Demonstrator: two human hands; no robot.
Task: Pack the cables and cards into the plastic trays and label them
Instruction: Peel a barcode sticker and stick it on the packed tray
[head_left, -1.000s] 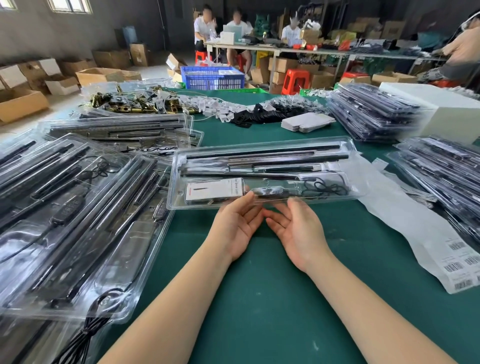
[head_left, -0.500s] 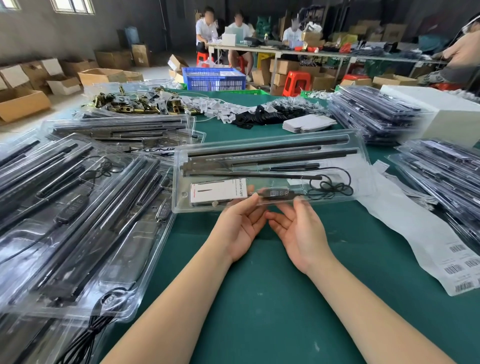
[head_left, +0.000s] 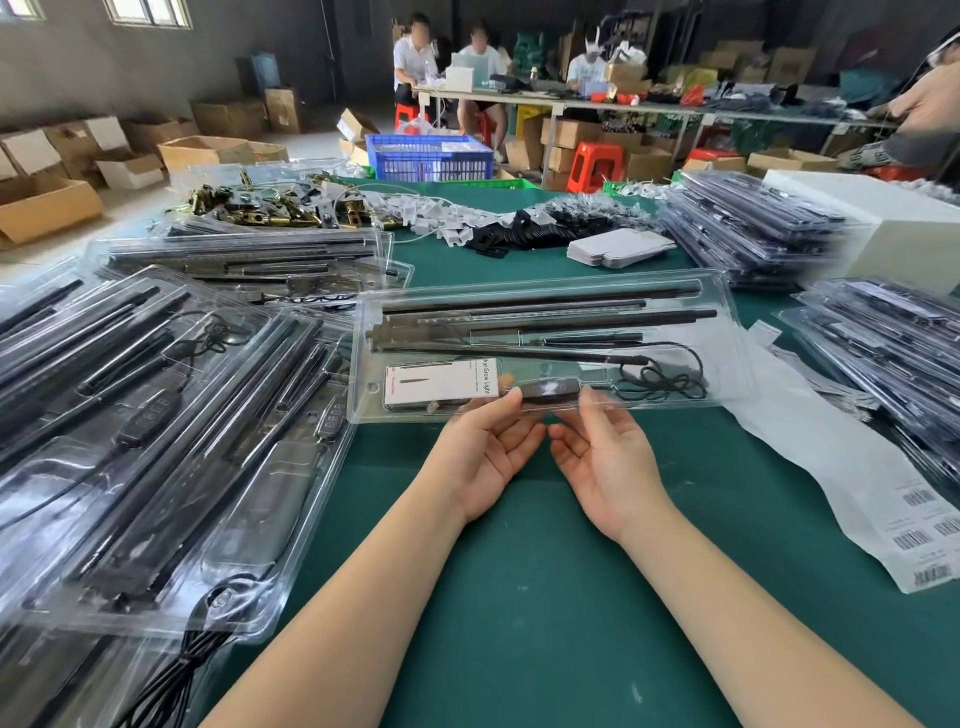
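a single head-worn wide-angle view looks forward and down over the green worktop (head_left: 519, 597) from its near edge. it sits close above both forearms, and the far edge and room beyond show at top.

Both forearms reach forward, left hand (head_left: 485, 457) and right hand (head_left: 605, 462) palm-up, side by side, fingers extended.

A packed tray (head_left: 545, 348) lies mid-desk (head_left: 519, 597), card (head_left: 441, 384) in its near-left pocket, cable (head_left: 670, 382) in its near-right; more trays (head_left: 156, 415) lie left; tray stacks (head_left: 748, 234) far right; label sheet (head_left: 852, 483) near right.
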